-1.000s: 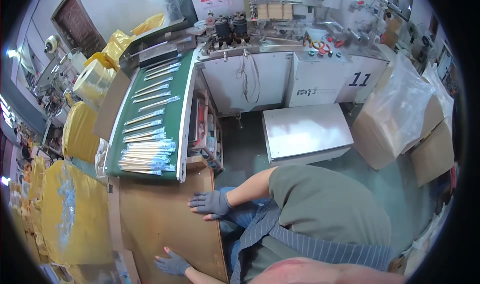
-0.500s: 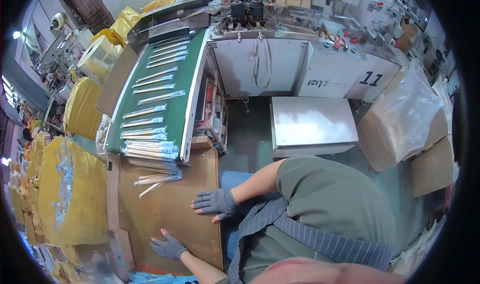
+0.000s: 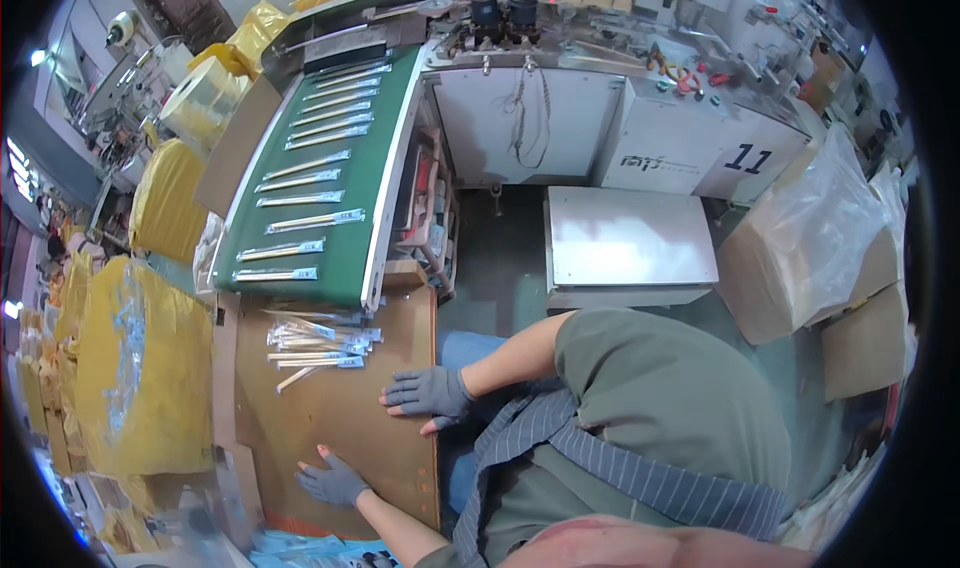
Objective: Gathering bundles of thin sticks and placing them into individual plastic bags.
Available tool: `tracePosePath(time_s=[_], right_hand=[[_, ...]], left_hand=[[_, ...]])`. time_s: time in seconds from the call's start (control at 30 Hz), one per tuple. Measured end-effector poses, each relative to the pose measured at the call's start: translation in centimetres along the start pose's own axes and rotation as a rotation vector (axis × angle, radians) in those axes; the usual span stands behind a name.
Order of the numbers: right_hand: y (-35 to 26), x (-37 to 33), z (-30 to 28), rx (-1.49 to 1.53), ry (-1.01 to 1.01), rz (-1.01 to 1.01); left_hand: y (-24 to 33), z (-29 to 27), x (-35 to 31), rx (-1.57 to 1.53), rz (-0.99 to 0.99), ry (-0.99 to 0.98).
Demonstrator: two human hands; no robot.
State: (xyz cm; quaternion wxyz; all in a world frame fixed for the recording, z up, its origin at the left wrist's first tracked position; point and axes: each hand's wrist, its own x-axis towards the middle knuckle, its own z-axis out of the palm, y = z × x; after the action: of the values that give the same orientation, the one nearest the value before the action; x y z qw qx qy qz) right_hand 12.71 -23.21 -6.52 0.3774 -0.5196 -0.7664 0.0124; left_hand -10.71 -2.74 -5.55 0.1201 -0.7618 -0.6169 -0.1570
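My right hand, in a grey glove with bare fingertips, lies flat near the brown tabletop's edge, fingers spread and holding nothing. Nearer the lower edge, my left hand, gloved alike, rests open on the same board. Beyond the right hand is a loose pile of wrapped chopsticks, pale wooden sticks in clear sleeves with blue print. They lie at mixed angles below the end of a green conveyor belt. More packets lie crosswise along the belt in a spaced row.
Yellow plastic-wrapped bundles stand left of the tabletop. A white metal box sits on the floor to the right. Farther right is a carton with clear plastic. Machinery with pliers on top spans the back.
The packets bunched at the belt's end have dropped onto the tabletop, making the pile larger. Packets on the belt have shifted nearer. Both hands stay nearly still.
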Motion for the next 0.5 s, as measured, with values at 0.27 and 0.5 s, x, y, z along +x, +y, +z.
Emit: tracePosePath(time_s=[0.27,0.5], right_hand=[[-1.0,3.8,-1.0,0.092,0.007,0.132],[9.8,16.9,-2.0,-0.270,-0.083,0.610]], left_hand=[[5.3,-0.8,-0.9,-0.156,0.130,0.154],[4.7,-0.9,-1.7,-0.222,0.107,0.162]])
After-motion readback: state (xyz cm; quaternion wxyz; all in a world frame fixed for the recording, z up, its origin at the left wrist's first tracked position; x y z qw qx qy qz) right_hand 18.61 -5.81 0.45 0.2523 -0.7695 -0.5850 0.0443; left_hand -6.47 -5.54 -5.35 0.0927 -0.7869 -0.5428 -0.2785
